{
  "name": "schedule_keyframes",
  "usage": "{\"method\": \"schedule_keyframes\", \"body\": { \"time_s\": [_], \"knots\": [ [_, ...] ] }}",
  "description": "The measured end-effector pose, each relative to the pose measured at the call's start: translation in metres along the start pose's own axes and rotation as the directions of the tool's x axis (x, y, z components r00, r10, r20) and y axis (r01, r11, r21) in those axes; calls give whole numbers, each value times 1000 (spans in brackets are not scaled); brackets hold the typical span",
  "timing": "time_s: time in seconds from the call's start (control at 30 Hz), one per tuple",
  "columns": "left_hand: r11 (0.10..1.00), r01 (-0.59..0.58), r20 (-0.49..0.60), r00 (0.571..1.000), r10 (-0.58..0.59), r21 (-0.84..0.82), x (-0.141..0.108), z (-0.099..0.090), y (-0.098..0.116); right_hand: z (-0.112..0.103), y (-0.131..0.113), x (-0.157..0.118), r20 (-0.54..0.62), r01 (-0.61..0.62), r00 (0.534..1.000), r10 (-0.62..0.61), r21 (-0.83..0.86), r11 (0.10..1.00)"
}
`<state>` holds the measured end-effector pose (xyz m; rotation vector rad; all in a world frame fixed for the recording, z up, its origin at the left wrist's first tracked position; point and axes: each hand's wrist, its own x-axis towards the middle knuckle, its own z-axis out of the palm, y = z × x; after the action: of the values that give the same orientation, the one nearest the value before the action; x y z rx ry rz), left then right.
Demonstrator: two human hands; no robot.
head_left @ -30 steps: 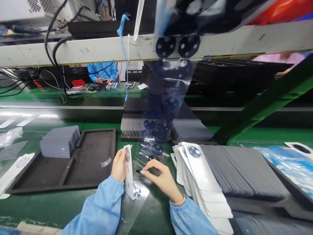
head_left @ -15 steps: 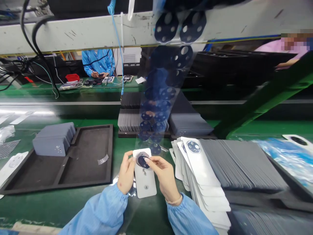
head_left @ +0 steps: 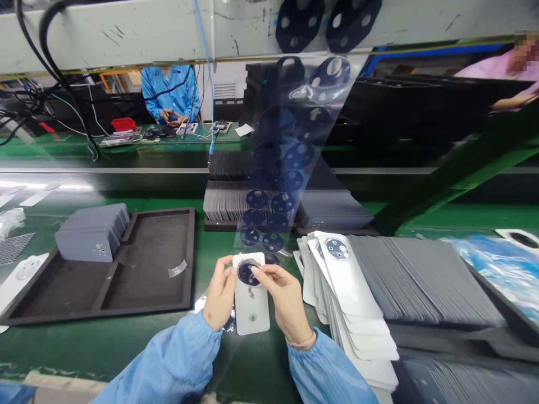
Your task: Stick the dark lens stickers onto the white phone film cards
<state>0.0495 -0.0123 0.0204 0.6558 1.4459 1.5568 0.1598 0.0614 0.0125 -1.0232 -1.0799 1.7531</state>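
Observation:
A white phone-shaped panel (head_left: 251,308) lies upright in front of me on the green table. My left hand (head_left: 219,293) grips its upper left edge between thumb and fingers. On the panel's upper part is a dark round sticker with holes (head_left: 248,271). My right hand (head_left: 286,297) pinches the sticker's right side, thumb over it. Above hangs a clear film strip (head_left: 301,134) bearing rows of similar dark stickers. To the right, white panels (head_left: 353,286) are fanned in a stack, the top one with a dark round sticker.
A black tray (head_left: 147,264) with grey panels (head_left: 92,233) stands at left. Rows of grey panels (head_left: 408,275) fill the right side beside blue plastic wrap (head_left: 497,269). A green post (head_left: 458,163) slants at right. Two people are beyond the bench.
The sticker now sits lower and flatter within the panel's top area, its outline nearly centred. Both hands keep their hold. The camera view has shifted slightly, and the hanging strip appears larger.

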Motion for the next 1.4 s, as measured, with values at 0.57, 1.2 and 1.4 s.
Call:
{"method": "schedule_keyframes", "body": {
  "time_s": [0.57, 1.2, 1.4],
  "knots": [
    [999, 10, -4, 1000, -10, -30, 1, 0, 2, 0, 0, -1, 18, 58, 998, -58, -53, 997],
    [1000, 11, -24, 1000, -11, -15, 2, 0, 5, -3, 3, -1, 20, 64, 998, -62, -94, 994],
    [1000, 15, -13, 1000, -15, -14, 2, -1, 2, -1, 3, 0, 13, 60, 998, -59, -69, 996]
  ]
}}
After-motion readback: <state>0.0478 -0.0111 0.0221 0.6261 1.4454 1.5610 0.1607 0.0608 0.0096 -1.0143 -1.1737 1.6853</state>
